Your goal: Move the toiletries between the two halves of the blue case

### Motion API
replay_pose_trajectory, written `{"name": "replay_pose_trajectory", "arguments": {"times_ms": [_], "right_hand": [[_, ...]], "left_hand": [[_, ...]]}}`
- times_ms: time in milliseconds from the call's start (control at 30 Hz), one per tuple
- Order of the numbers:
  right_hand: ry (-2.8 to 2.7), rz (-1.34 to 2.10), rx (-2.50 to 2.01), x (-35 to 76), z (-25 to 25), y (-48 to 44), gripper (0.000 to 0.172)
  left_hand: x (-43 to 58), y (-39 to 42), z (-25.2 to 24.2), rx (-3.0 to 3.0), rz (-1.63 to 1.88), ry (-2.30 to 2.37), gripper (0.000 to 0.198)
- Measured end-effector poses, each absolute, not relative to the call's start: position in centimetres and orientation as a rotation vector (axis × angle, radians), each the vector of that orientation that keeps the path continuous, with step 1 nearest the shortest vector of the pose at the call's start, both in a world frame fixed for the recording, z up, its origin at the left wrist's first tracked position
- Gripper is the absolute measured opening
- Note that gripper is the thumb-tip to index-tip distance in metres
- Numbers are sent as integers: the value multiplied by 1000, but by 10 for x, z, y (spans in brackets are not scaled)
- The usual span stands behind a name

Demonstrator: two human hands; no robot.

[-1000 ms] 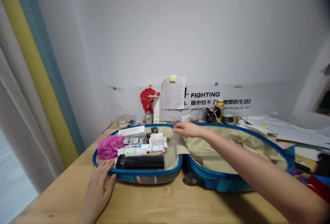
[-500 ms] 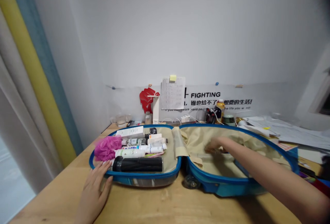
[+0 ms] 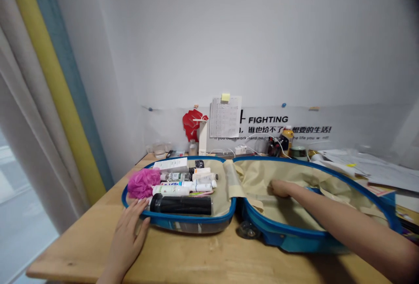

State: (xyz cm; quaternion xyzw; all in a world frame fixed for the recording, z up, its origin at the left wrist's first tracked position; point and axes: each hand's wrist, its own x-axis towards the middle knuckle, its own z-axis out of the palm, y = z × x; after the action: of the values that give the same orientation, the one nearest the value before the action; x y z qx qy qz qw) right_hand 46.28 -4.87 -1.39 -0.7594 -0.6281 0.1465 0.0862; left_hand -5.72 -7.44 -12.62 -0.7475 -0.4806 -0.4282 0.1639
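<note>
A blue-rimmed suitcase point(image 3: 209, 220) lies open with its two halves side by side. My left hand point(image 3: 131, 229) rests with fingers stretched out on the near left corner of the left half. Under its fingertips is the end of a white item beside a black cylindrical container point(image 3: 181, 204). Behind that lie a pink bath puff point(image 3: 144, 183), a white bottle point(image 3: 170, 190), a white tube point(image 3: 203, 185), a clear bottle point(image 3: 176, 176) and a white box point(image 3: 172, 164). Inside the beige-lined right half, my right hand point(image 3: 280, 188) is closed low near the lining; anything in its fingers is hidden.
The suitcase stands on a wooden table point(image 3: 196, 262). A white lamp point(image 3: 203, 138), a yellow bottle point(image 3: 287, 140) and a green jar point(image 3: 298, 153) stand behind it. Papers point(image 3: 360, 164) lie at the back right. A caster wheel point(image 3: 248, 230) sticks out in front.
The view has shifted so the scene sits slightly farther right. My right hand stays in the right half, now less blurred, its fingers lower against the lining. My left hand keeps its place.
</note>
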Motion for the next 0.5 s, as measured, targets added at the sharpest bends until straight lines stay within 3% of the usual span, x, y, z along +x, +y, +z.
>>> {"name": "replay_pose_trajectory", "arguments": {"times_ms": [200, 367, 500], "right_hand": [[-1956, 489, -2271, 435, 32, -42, 32], [-2275, 646, -1891, 368, 76, -37, 31], [-2578, 818, -1602, 302, 73, -29, 25]], "left_hand": [[-57, -73, -126, -2124, -1242, -1360, 41], [-57, -73, -126, -2130, -1252, -1366, 42], [-57, -74, -126, -2131, -1259, -1369, 42]]}}
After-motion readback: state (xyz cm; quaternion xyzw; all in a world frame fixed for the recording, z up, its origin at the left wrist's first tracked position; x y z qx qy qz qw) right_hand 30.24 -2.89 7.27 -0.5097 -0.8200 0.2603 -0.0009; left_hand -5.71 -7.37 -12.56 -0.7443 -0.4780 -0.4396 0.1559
